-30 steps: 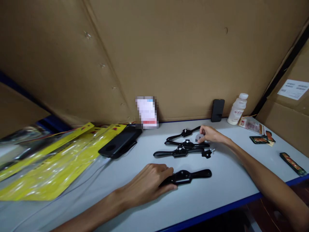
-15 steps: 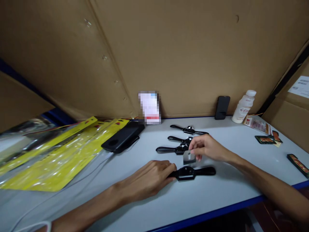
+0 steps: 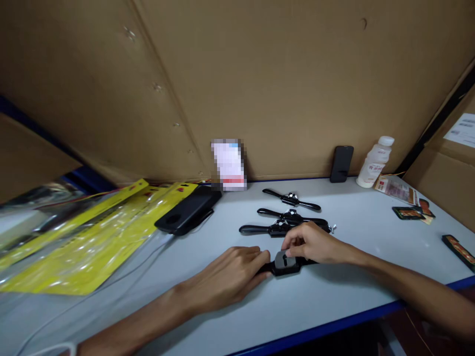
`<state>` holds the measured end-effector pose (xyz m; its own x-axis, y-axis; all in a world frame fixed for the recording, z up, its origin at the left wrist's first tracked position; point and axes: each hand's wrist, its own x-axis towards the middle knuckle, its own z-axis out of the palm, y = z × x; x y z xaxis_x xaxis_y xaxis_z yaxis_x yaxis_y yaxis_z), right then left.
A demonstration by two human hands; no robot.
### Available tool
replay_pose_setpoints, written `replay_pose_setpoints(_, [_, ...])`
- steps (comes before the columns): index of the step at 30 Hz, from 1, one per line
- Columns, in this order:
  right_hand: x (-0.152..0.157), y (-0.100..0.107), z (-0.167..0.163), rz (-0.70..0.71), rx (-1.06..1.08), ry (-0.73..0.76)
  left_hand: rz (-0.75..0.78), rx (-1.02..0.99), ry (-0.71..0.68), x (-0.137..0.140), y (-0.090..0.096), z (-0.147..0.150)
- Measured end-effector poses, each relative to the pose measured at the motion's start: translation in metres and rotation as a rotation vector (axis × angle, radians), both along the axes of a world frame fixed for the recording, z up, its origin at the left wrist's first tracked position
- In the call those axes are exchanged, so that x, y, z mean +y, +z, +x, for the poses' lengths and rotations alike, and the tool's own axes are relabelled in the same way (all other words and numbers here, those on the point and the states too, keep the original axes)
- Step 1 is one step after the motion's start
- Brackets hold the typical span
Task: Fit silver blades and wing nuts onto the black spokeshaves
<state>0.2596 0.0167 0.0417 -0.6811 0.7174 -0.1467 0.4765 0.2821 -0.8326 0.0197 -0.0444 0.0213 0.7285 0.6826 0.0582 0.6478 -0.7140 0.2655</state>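
Observation:
My left hand [image 3: 237, 272] is closed round the left handle of a black spokeshave [image 3: 286, 272], which lies near the front of the table. A grey slotted blade [image 3: 282, 259] rests over the middle of that spokeshave's body. At its right edge, my right hand [image 3: 315, 242] has its fingertips closed on the blade, and the hand hides most of the right handle. Just beyond lie more black spokeshaves: one nearest [image 3: 256, 229], one in the middle [image 3: 267, 212] and one farthest back [image 3: 289, 199]. A small wing screw [image 3: 333, 229] shows past my right knuckles.
Yellow-edged clear packages [image 3: 92, 247] cover the table's left side, beside a black device [image 3: 189, 210] with a cable. A blurred-screen phone [image 3: 229, 165] leans on the cardboard wall. Toward the right are a dark phone [image 3: 341, 164], a bottle [image 3: 374, 163] and small dark packets [image 3: 408, 213].
My right hand has come down toward me with the blade, from above the spokeshave onto its body. The wing screw has come into view. My left hand keeps its hold on the handle.

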Motion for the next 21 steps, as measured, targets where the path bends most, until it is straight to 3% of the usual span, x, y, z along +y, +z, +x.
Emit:
replay_pose_setpoints(6, [0.0002, 0.0015, 0.0019, 0.034, -0.053, 0.044, 0.134, -0.046, -0.078, -0.0003, 0.0005, 0.0003])
replay_pose_setpoints(21, [0.0003, -0.0012, 0.002, 0.064, -0.054, 0.078, 0.067, 0.046, -0.039, 0.002, 0.0025, 0.0014])
